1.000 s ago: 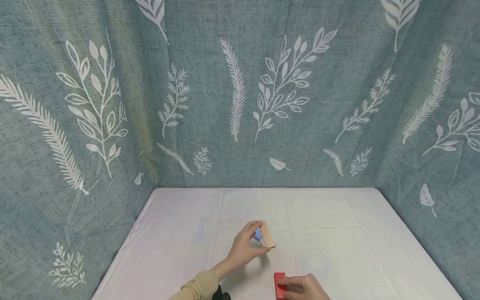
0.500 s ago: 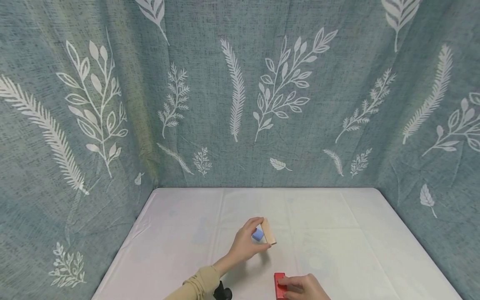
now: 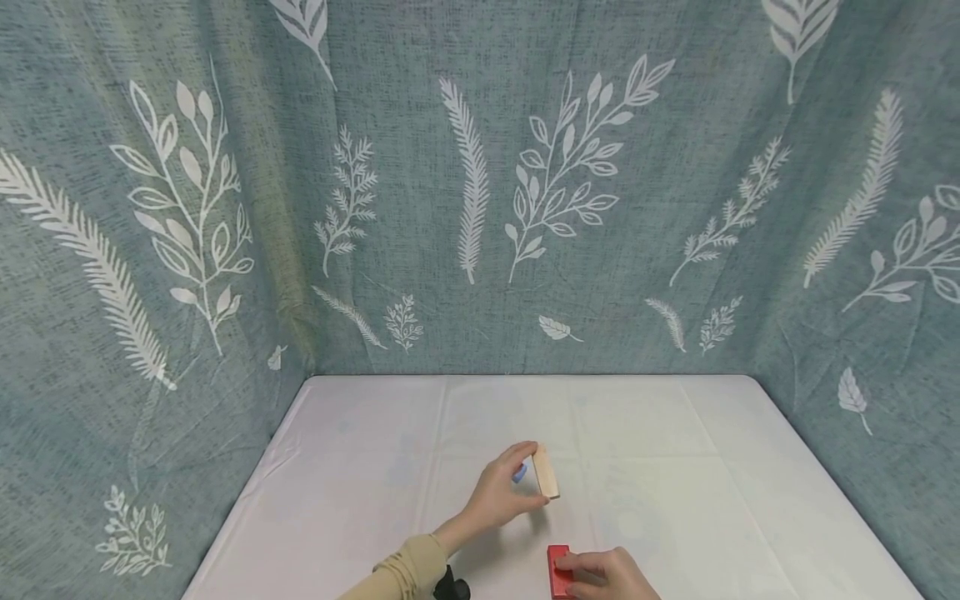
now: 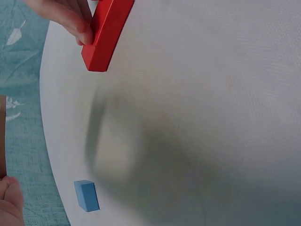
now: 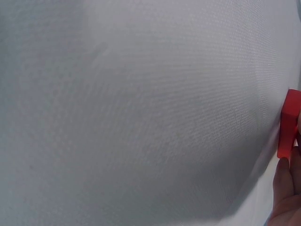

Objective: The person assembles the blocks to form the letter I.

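My left hand [image 3: 497, 497] pinches a plain wooden block [image 3: 546, 472] by its two ends, thumb at the near end and fingers at the far end. A shadow below suggests it is raised off the table. In the left wrist view only a strip of the wooden block [image 4: 2, 136] shows at the left edge. A small blue block [image 4: 85, 196] lies on the cloth; in the head view the left fingers partly cover it. Nearer the front, my right hand [image 3: 612, 573] holds a long red block [image 3: 557, 573]. The right wrist view catches the red block [image 5: 288, 123] at its right edge.
A white cloth [image 3: 375, 433] with fold creases covers the table. Green leaf-patterned curtains [image 3: 420, 200] stand around its back and sides. A black object [image 3: 452, 587] sits under the left sleeve at the front edge of view.
My left hand has moved slightly right and nearer with the wooden block. The blue block is now more covered by the fingers. The right hand and red block stay in place.
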A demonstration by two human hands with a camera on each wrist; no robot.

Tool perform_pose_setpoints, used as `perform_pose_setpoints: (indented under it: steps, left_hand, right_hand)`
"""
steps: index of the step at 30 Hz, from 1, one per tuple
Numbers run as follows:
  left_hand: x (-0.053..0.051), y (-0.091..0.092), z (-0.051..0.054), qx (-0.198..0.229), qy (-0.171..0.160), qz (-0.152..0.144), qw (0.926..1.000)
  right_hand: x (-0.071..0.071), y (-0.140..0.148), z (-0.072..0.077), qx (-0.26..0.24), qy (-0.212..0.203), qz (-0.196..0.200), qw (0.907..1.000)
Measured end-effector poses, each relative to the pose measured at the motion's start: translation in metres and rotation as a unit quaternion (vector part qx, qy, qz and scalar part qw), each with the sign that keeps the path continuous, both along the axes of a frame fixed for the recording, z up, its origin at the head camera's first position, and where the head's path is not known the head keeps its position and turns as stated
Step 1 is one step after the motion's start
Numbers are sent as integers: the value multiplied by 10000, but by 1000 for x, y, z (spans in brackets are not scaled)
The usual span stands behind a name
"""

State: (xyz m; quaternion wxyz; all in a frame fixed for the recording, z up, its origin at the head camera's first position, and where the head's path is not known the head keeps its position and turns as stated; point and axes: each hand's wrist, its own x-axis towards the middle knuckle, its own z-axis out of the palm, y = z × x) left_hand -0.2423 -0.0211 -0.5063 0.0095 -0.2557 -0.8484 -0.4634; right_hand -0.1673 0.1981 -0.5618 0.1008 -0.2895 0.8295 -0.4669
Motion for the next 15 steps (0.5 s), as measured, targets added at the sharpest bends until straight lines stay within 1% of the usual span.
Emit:
perform_pose_setpoints:
  steps: [2, 6, 12, 15]
  left_hand:
    - [0, 1, 0, 15, -32, -79, 10000]
    - [1, 2, -2, -51, -95, -173, 9998]
    - [3, 5, -6, -207, -101, -326, 9992]
    - [4, 7, -7, -270, -144, -410, 9987]
  right_hand:
    - [0, 0, 0, 4, 63, -6, 10000]
    - [1, 0, 1, -32, -4, -18, 10000]
    - [1, -1, 2, -64, -277, -56, 9996]
    - [2, -1, 2, -72, -193, -33, 9998]
